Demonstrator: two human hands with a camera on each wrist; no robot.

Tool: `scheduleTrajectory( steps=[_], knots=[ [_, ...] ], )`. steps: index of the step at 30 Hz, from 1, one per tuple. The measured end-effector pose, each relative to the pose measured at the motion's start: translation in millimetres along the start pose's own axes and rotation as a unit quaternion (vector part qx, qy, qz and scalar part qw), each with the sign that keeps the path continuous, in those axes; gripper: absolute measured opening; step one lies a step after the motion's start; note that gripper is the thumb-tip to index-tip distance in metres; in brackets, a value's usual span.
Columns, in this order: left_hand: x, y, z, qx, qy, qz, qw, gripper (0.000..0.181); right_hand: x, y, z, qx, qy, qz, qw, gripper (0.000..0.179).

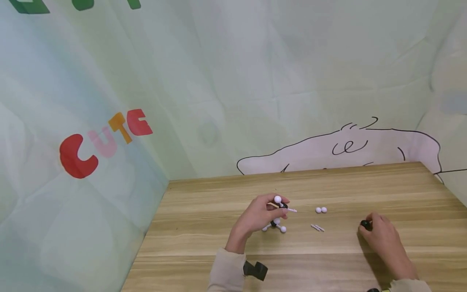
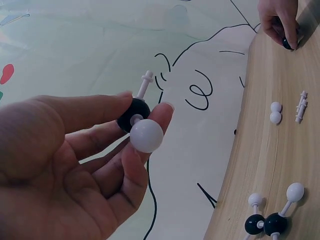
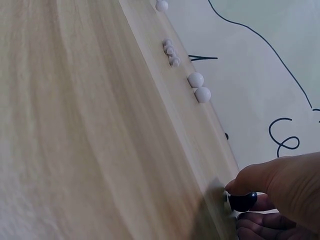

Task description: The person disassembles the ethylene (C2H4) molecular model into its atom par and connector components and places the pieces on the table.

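Observation:
My left hand (image 1: 258, 214) pinches a black ball (image 2: 131, 114) of a ball-and-stick molecular model between thumb and fingers, above the table. A white ball (image 2: 146, 135) is joined to it by a short stick, and a bare white connector stick (image 2: 145, 85) juts from its other side. Below that hand stands a built model piece (image 2: 275, 224) of black balls with white balls on sticks, partly hidden in the head view. Over on the right, my right hand (image 1: 384, 237) pinches a loose black ball (image 3: 244, 201) low at the tabletop.
Between the hands, two white balls (image 1: 318, 210) sit side by side on the wooden table (image 1: 350, 259). Several white connector sticks (image 1: 317, 228) lie together nearer to me. A printed cloth backdrop (image 1: 237, 81) rises behind the table's far edge.

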State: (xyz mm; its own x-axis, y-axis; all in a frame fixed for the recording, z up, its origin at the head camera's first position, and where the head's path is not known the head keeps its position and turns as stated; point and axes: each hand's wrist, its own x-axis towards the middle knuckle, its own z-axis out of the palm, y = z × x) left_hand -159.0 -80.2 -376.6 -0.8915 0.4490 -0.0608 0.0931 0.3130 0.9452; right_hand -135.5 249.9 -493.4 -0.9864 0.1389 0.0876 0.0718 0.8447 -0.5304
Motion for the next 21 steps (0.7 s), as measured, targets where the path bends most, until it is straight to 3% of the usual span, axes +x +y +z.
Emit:
scheduleTrajectory(
  steps=[14, 18, 21],
  knots=[
    [2.2, -0.6, 0.4, 0.000, -0.014, 0.003, 0.9999, 0.018, 1.2, -1, -5, 0.012, -0.023, 0.006, 0.9996, 0.043],
    [2.6, -1.1, 1.5, 0.002, -0.017, 0.006, 0.9998, 0.017, -0.2, -5, -12, 0.018, -0.015, 0.017, 0.9996, 0.050],
    [2.2, -1.3, 3.0, -0.004, -0.020, 0.001, 0.9998, 0.019, -2.4, -14, -17, 0.033, 0.024, 0.006, 0.9992, 0.049]
  ],
)
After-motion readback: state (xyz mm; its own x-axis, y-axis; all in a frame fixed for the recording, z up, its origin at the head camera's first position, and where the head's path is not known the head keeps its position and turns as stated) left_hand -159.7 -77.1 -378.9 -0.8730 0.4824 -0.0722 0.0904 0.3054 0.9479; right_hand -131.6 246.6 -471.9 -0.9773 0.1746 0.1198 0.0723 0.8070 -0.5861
